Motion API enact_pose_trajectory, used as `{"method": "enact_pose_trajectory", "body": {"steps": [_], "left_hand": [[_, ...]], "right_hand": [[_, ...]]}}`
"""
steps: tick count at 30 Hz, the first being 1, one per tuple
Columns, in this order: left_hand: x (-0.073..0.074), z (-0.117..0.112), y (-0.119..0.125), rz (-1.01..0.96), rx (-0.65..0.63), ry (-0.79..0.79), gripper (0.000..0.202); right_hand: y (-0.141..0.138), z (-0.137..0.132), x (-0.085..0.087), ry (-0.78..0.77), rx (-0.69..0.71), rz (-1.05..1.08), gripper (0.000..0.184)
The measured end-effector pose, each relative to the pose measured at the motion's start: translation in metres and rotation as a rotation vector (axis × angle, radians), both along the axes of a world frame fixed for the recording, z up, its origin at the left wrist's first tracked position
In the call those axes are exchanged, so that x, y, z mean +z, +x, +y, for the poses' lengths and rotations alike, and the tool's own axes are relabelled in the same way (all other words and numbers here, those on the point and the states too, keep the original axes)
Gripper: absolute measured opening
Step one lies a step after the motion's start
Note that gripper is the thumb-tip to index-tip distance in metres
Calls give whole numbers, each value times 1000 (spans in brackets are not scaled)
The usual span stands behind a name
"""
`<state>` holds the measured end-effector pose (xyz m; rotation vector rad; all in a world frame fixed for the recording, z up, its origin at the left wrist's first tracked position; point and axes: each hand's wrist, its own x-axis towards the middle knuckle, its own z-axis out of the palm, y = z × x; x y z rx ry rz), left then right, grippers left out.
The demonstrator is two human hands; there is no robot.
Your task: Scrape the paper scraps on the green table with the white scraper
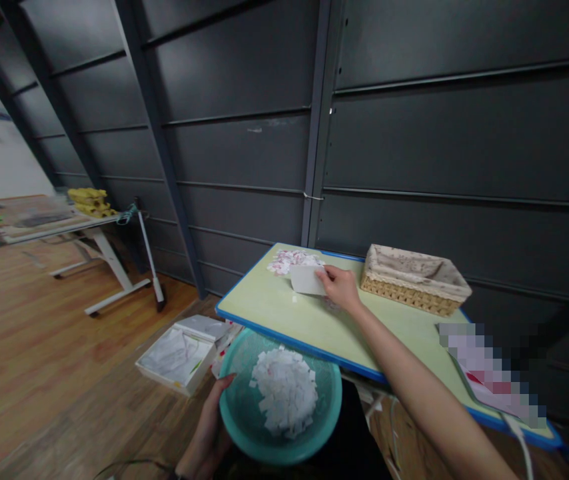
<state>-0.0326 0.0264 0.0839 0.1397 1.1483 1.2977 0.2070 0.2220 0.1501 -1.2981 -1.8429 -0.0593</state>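
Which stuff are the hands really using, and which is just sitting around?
In use: right hand, white card, scrap pile, left hand, teal bowl, paper bits.
Lying about: wicker basket, open box, far table.

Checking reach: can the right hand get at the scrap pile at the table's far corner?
Probably yes. The right hand holds a white card beside the scrap pile; nothing stands between them, and the wicker basket sits on the hand's other side.
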Motion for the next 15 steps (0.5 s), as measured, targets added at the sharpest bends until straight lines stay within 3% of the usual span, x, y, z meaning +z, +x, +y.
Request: {"method": "enact_pose_trajectory", "body": {"steps": [10, 15], "left_hand": [[-8, 0, -1, 40, -8, 75, 35], [-2, -1, 1, 47, -12, 46, 37]], "right_hand": [[3, 4, 0, -43, 44, 119, 34], [6, 5, 0, -45, 68, 195, 32]]}}
